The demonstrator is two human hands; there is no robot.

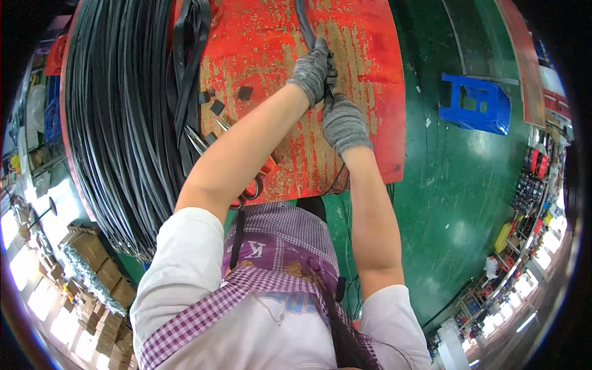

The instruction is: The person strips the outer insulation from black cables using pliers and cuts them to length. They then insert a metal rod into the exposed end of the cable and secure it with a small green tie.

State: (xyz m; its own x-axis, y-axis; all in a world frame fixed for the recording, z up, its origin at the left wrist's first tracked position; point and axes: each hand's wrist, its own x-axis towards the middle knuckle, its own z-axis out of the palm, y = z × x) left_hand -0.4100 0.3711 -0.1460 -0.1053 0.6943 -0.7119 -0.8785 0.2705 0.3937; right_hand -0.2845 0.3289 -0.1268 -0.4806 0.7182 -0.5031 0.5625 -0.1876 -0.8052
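Observation:
A dark flat tube or sleeve runs down from the far edge of the worn red table. My left hand, in a grey knitted glove with dark fingers, is closed round it. Just below and to the right, my right hand, gloved the same way, is closed on the tube's near part. The right fingertips are mostly hidden. A thin dark cable hangs at the table's near edge below my right hand.
A thick bundle of long black tubes covers the table's left side. Pliers, red-handled scissors and small black scraps lie near my left forearm. A blue plastic stool stands on the green floor at right.

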